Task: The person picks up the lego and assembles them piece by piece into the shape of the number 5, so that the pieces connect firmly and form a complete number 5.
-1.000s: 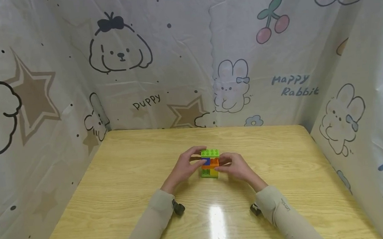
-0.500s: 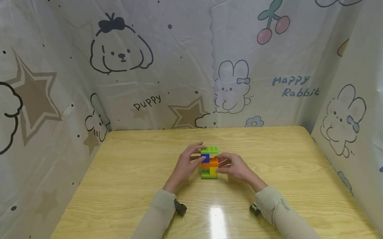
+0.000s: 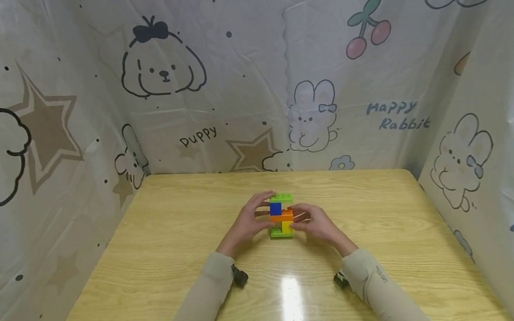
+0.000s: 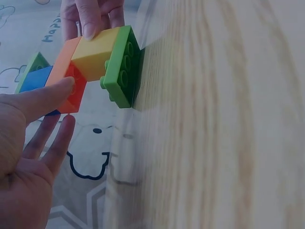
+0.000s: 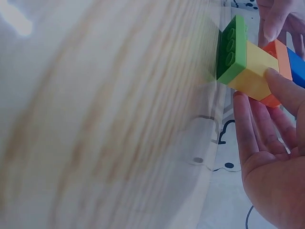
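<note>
A stack of toy building bricks stands on the table between the two hands. From the bottom up it has a green brick [image 4: 125, 67], a yellow brick [image 3: 287, 227], an orange brick [image 3: 281, 218], a blue brick [image 3: 275, 209] and another green brick [image 3: 281, 198] on top. My left hand [image 3: 247, 222] pinches the stack at the orange brick, its thumb on the near face and its fingers behind. From the other side my right hand [image 3: 317, 221] pinches the yellow brick, with the thumb in front and fingers at the far side.
The wooden table [image 3: 181, 219] carries the stack at its middle. Patterned cloth [image 3: 234, 83] hangs behind the table and along both sides. A small black device [image 3: 239, 276] sits at the left cuff and another black device [image 3: 341, 280] at the right.
The upper bricks have risen in view, and the stack shows more of its front. My left thumb has slid from the blue brick to the orange one; my right thumb has dropped to the yellow.
</note>
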### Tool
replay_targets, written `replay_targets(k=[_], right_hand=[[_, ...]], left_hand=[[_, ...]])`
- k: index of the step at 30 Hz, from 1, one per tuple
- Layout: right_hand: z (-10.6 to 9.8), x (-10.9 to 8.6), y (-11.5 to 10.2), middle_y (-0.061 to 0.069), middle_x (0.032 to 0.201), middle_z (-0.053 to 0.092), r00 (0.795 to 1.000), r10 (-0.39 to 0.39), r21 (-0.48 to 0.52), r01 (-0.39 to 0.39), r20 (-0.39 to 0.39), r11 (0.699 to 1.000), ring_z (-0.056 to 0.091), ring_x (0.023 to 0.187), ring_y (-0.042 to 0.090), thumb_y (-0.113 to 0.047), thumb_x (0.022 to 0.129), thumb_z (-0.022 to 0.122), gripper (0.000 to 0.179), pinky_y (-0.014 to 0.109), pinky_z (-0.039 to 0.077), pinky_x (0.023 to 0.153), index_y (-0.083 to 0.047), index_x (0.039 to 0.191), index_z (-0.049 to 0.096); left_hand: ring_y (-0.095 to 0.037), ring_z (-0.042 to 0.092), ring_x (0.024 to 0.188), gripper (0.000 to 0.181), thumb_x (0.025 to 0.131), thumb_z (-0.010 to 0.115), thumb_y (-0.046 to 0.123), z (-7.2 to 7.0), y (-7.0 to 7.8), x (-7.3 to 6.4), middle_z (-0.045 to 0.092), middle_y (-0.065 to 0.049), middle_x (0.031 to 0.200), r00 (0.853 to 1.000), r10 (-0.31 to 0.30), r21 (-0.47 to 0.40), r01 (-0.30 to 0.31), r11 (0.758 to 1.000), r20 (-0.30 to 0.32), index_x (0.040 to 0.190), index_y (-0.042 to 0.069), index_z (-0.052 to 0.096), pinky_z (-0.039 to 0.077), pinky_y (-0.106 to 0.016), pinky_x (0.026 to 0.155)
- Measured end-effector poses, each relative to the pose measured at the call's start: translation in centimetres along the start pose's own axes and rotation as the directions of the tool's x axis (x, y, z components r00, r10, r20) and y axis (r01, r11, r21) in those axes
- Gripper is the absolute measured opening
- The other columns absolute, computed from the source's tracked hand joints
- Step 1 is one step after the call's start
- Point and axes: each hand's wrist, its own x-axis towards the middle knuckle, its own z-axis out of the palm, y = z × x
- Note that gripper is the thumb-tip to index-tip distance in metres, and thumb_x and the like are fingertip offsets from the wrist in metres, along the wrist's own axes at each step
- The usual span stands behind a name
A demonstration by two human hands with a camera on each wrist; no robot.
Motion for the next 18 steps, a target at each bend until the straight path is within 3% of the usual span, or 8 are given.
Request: replay_targets(k=[6, 13, 18], right_hand=[[-0.06, 0.16, 0.10, 0.017, 0.130, 0.068, 1.000, -0.002, 0.009, 0.002, 0.006, 1.000, 0.070, 0.113, 0.032, -0.007, 0.093, 0.077, 0.054, 0.044, 0.059, 0.098, -0.006, 0.144, 0.058], [-0.22, 0.26, 0.16, 0.024, 0.137, 0.061, 0.999, 0.003, 0.095, -0.008, 0.050, 0.995, 0.068, 0.116, 0.039, 0.009, 0.082, 0.081, 0.077, 0.043, 0.060, 0.096, -0.006, 0.152, 0.050], [-0.24, 0.37, 0.29, 0.025, 0.138, 0.061, 0.998, 0.010, 0.076, -0.015, 0.062, 0.997, 0.068, 0.116, 0.040, 0.012, 0.080, 0.081, 0.081, 0.046, 0.059, 0.097, -0.008, 0.152, 0.050]], left_hand=[[-0.031, 0.056, 0.135, 0.081, 0.088, 0.079, 0.001, -0.05, -0.22, 0.14, 0.043, -0.003, 0.159, 1.000, -0.011, 0.000, 0.011, 1.000, -0.001, 0.156, 0.029, 0.043, 0.053, -0.046, 0.108], [-0.032, 0.056, 0.137, 0.081, 0.091, 0.076, 0.001, 0.04, -0.58, 0.29, 0.040, -0.001, 0.162, 0.998, -0.070, 0.000, 0.070, 0.998, -0.006, 0.158, 0.029, 0.039, 0.054, -0.039, 0.107], [-0.032, 0.055, 0.138, 0.081, 0.093, 0.075, 0.002, 0.08, -0.78, 0.45, 0.040, -0.002, 0.163, 0.993, -0.115, -0.021, 0.115, 0.993, -0.003, 0.157, 0.034, 0.039, 0.054, -0.040, 0.107]])
